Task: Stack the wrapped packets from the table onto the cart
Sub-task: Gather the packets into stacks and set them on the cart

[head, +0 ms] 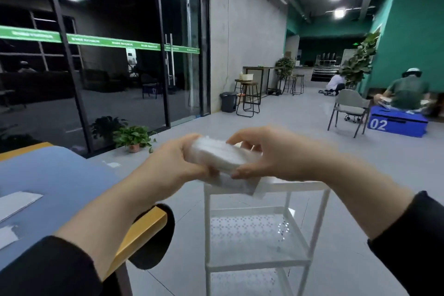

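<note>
White plastic wrap covers the packet (222, 156) you hold over the top shelf of the white cart (266, 187), your left hand (173, 163) and right hand (271, 154) each curled around one end, probably to keep it level while you lower it. It looks flat, oblong and slightly blurred, just above another wrapped packet (240, 186) on that shelf.

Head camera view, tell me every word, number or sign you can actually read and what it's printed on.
"02": white digits on the side of the blue box on the floor at the right.
Green strip across the glass wall: white lettering, too blurred to read.
Green ceiling sign at the far end of the hall: too small to read.
Wrapped packet held in both hands: no readable print.
White cart: no lettering visible.
</note>
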Available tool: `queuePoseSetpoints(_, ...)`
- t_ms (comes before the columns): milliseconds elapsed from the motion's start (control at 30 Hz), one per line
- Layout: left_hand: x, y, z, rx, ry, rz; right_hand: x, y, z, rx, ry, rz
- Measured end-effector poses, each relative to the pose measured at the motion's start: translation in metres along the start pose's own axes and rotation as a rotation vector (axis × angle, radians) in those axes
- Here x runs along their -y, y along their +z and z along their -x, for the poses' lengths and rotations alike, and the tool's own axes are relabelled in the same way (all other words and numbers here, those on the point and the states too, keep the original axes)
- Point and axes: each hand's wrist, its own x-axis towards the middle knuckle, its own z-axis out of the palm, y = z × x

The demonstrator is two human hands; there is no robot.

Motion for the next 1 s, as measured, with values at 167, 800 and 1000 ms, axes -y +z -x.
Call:
queuePoseSetpoints(167, -0.021, 0.019, -0.061, 0.041, 0.055, -0.031, -0.028, -0.029, -0.031, -0.048, 0.064, 0.179)
queuePoseSetpoints(800, 0.043, 0.05, -0.145, 0.121, -0.019, -0.691, -0.127, 0.013, -0.151, 0.119, 0.69, 0.234)
queuePoseSetpoints(1000, 0.048, 0.057, -0.147, 0.168, -0.004, -0.729, -0.125, 0.031, -0.156, 0.164, 0.712, 0.117)
